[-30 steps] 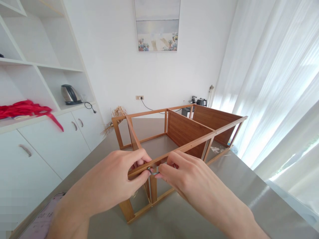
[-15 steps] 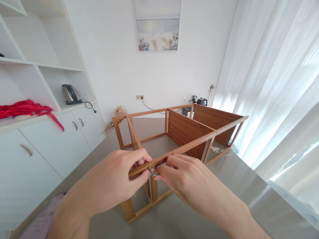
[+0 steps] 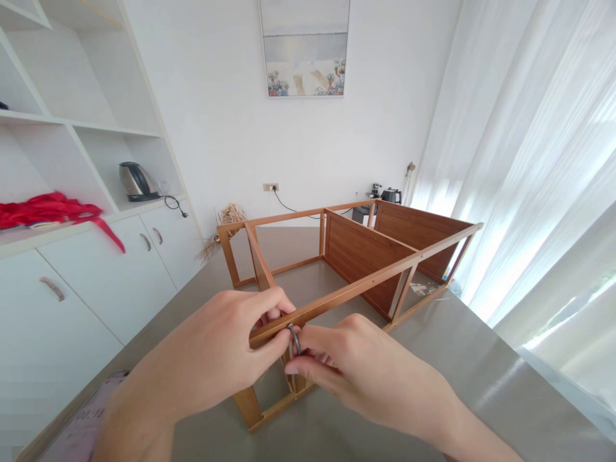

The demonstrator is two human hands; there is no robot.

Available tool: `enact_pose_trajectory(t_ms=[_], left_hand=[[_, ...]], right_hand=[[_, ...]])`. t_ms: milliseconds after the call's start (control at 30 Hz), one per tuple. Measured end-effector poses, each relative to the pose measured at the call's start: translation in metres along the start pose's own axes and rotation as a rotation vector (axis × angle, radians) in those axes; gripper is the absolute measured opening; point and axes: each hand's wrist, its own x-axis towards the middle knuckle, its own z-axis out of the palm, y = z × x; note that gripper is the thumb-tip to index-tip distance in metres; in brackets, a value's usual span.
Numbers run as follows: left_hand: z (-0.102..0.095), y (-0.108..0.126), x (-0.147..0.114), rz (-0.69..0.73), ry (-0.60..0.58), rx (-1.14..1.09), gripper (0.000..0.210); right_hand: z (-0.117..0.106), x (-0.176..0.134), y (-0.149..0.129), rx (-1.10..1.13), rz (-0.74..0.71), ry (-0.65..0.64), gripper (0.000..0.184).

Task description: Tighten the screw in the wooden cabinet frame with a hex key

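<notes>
A brown wooden shelf frame (image 3: 366, 256) lies on its side on the grey table (image 3: 481, 378). My left hand (image 3: 231, 356) pinches the near end of its long top rail at the corner joint. My right hand (image 3: 346, 366) holds a small grey hex key (image 3: 293, 339) whose short end sits in the rail at that joint; the key's arm now points down between my fingers. Two solid brown panels (image 3: 359, 250) stand inside the frame farther back.
A phone (image 3: 79, 427) with a lit screen lies at the table's near left edge. White cabinets with a kettle (image 3: 135, 181) and a red cloth (image 3: 52, 208) line the left wall. Dry straw (image 3: 228, 218) sits behind the frame. Sheer curtains hang at right.
My right hand has swung the hex key from pointing right to pointing down, dropping lower below the rail. My left hand has stayed on the rail.
</notes>
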Motion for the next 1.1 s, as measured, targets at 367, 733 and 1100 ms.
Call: enact_pose_trajectory(t_ms=[367, 733, 1100], left_hand=[[0.001, -0.001, 0.000, 0.011, 0.002, -0.002, 0.016], [0.001, 0.000, 0.000, 0.016, 0.005, 0.023, 0.016], [0.001, 0.000, 0.000, 0.035, 0.017, 0.024, 0.016]], right_hand=[[0.001, 0.004, 0.006, 0.052, -0.092, 0.028, 0.031], [-0.011, -0.006, 0.000, -0.188, -0.154, 0.084, 0.036], [-0.009, 0.000, 0.001, -0.241, -0.158, 0.086, 0.038]])
